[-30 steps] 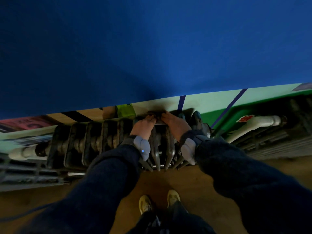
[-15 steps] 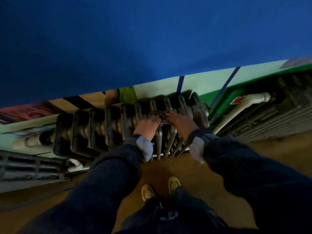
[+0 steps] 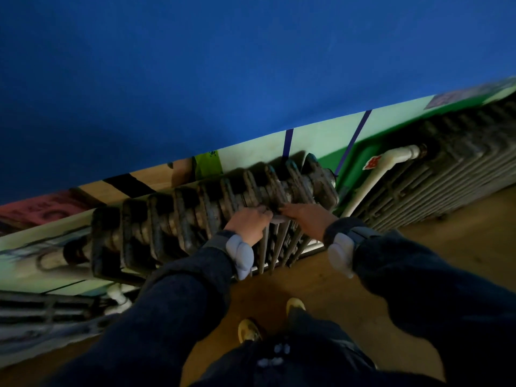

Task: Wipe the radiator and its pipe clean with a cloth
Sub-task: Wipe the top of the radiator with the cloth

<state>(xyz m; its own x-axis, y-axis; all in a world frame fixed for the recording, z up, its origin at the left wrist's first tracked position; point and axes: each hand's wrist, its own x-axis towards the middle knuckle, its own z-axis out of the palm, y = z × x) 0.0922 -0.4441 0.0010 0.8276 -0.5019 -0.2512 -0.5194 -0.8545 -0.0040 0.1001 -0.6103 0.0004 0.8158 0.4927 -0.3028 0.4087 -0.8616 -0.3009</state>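
Observation:
A dark, grimy cast-iron radiator (image 3: 173, 219) with several ribbed sections stands against the wall below me. My left hand (image 3: 248, 223) and my right hand (image 3: 307, 220) rest side by side on the front of its right-hand sections. Between them they pinch a small pale cloth (image 3: 277, 218), only a strip of which shows at the fingertips. A white pipe (image 3: 391, 160) runs from the radiator's right end up to the right. Another pale pipe (image 3: 55, 263) leaves the left end.
A second long finned radiator (image 3: 452, 177) lies along the wall to the right, and a low grille (image 3: 36, 311) to the left. The wall is blue above a pale green band. My yellow shoes (image 3: 248, 329) stand on the brown floor close to the radiator.
Both hands have slid from the radiator's top edge down onto its front face, still holding the cloth together. The view has tilted, showing more of the radiator.

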